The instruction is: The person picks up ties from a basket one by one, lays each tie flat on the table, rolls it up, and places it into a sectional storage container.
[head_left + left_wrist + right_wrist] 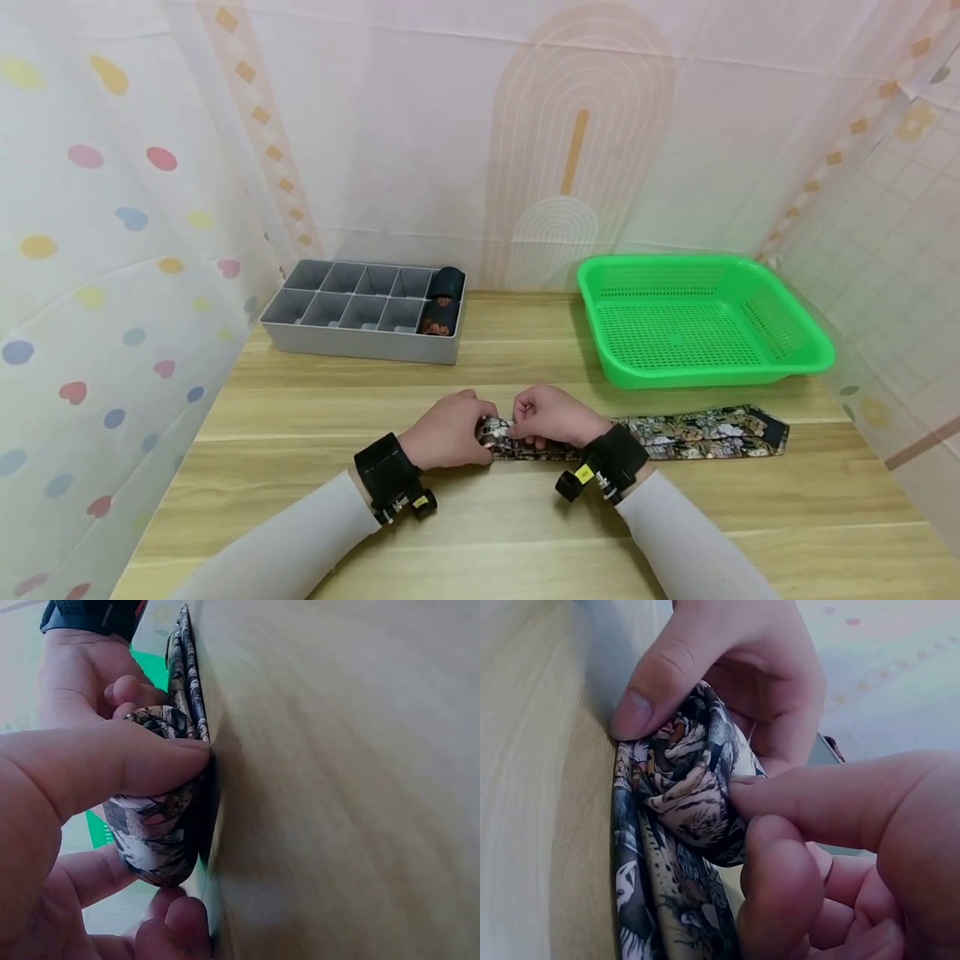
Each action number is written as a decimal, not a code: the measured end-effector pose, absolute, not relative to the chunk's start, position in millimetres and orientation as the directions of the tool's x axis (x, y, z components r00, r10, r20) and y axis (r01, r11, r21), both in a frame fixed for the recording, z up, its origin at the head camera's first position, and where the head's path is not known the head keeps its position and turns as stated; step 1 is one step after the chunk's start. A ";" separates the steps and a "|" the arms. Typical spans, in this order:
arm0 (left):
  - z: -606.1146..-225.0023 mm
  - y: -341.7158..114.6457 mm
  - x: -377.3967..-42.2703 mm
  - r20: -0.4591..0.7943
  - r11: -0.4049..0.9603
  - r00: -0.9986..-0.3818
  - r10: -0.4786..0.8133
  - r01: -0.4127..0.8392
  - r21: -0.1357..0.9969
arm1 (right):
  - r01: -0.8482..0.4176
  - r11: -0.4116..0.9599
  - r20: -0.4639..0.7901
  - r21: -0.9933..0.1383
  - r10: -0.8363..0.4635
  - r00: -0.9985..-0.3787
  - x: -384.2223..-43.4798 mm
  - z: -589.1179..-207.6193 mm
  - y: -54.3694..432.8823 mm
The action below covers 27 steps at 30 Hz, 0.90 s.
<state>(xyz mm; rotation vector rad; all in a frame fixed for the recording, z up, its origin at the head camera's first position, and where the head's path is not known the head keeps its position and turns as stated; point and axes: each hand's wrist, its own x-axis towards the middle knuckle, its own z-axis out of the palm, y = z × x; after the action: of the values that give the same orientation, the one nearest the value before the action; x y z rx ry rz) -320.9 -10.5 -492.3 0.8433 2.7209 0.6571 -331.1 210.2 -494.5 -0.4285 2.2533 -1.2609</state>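
A dark patterned necktie lies lengthwise on the table, its pointed end to the right. The end nearer the left is wound into a thick roll. My left hand grips this roll from the left, its thumb along one side and its other fingers around the far side. With thumb and forefinger, my right hand pinches the roll's fabric from the right, above the flat length. The right wrist view shows both hands touching the roll. Part of the tie is hidden under my right hand.
A grey divided box stands at the back left; two rolled dark ties sit in its rightmost compartments. At the back right is a green perforated basket. Patterned curtains border the wooden table.
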 end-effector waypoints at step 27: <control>-478.3 -13.0 -317.3 0.012 0.706 -0.848 0.529 0.448 0.549 | -0.060 0.499 -0.245 -0.864 -0.522 -0.817 -333.6 -501.4 209.4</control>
<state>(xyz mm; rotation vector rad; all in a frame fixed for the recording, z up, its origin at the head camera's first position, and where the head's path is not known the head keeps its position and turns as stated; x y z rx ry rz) -317.3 -13.0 -478.3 0.7972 2.7647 0.8312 -333.6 209.4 -501.4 -0.4787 2.2635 -1.2783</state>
